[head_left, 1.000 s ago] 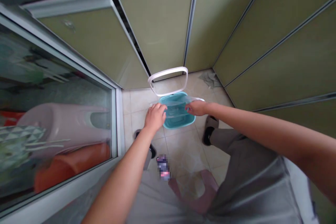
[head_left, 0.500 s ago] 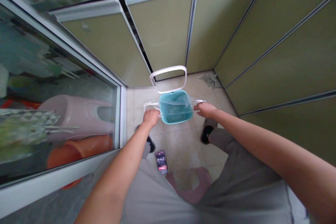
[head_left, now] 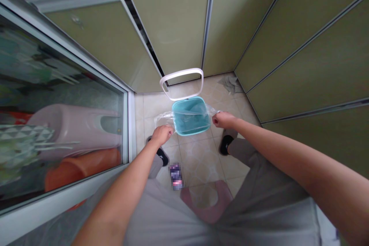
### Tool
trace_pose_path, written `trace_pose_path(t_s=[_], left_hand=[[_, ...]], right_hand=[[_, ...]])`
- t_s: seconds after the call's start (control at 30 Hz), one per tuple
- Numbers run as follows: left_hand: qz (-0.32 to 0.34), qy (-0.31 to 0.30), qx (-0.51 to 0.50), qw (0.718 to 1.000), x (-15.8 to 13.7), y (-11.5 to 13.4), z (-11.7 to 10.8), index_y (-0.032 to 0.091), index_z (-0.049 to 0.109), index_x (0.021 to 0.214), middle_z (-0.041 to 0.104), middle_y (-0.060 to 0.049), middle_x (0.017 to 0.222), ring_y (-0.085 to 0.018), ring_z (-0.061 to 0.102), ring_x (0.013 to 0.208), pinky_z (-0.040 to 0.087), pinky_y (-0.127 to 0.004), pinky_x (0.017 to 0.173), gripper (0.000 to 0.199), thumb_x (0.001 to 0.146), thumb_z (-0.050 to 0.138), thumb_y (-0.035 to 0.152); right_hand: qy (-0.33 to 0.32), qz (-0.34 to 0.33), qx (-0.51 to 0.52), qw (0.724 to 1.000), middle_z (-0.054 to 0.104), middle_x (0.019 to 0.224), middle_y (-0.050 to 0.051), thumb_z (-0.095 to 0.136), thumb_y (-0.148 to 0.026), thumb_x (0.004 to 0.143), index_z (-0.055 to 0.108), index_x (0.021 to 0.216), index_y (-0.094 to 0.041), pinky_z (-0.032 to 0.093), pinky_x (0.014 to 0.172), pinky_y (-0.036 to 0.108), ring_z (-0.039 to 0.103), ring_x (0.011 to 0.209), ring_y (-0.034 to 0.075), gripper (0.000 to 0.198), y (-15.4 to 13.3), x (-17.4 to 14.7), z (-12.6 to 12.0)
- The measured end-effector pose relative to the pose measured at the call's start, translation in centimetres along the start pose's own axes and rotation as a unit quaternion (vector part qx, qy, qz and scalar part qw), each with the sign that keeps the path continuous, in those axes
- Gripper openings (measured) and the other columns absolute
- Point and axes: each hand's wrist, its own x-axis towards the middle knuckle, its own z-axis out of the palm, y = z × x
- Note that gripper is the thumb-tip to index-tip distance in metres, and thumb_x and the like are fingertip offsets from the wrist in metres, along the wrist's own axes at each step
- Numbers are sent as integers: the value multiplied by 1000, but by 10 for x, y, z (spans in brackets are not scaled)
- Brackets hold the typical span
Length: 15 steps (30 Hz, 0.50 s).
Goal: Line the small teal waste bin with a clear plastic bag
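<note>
A teal trash can [head_left: 191,133] stands on the tiled floor between my feet, its mouth facing up. Its pale pinkish-white rim ring [head_left: 198,80] is swung up and back toward the cabinets. Over the opening lies a clear plastic bag [head_left: 165,117], its loose edges spreading out on both sides. My left hand [head_left: 163,134] is closed at the bin's left side, gripping the bag's edge. On the other side my right hand [head_left: 224,119] is also closed, pinching the bag's right edge beside the rim.
Greenish cabinet doors [head_left: 170,27] run along the front and right. To the left is a glass door [head_left: 86,96] with a pink tub and an orange bucket behind it. A grey cloth [head_left: 230,84] lies in the corner. Below me sit a pixelated object [head_left: 175,177] and a pink curved item [head_left: 210,211].
My left hand has shifted slightly left and down, away from the bin's rim. The right hand's fingers have curled into a tighter grip. The whole view has tilted a little.
</note>
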Motion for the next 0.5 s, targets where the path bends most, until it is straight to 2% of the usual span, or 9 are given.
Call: trace_pose_path(t_s=[0.23,0.5], left_hand=[[24,-28,19,999,-1,-4,17,26,76,88,71,-4,101,-21,67,96,45,-30,83,22,86,58,14],[24,-51,28,998,-1,4,20,24,74,83,71,-5,99,-23,67,93,46,-32,83,22,86,57,11]], right_hand=[[-46,-18,-14,999,76,90,8,71,-22,74,79,84,-24,49,74,30,69,86,24,13,-2,3,8],[-70,-11,-4,997,76,90,8,76,-19,71,80,82,-24,52,77,32,70,87,26,13,-6,8,12]])
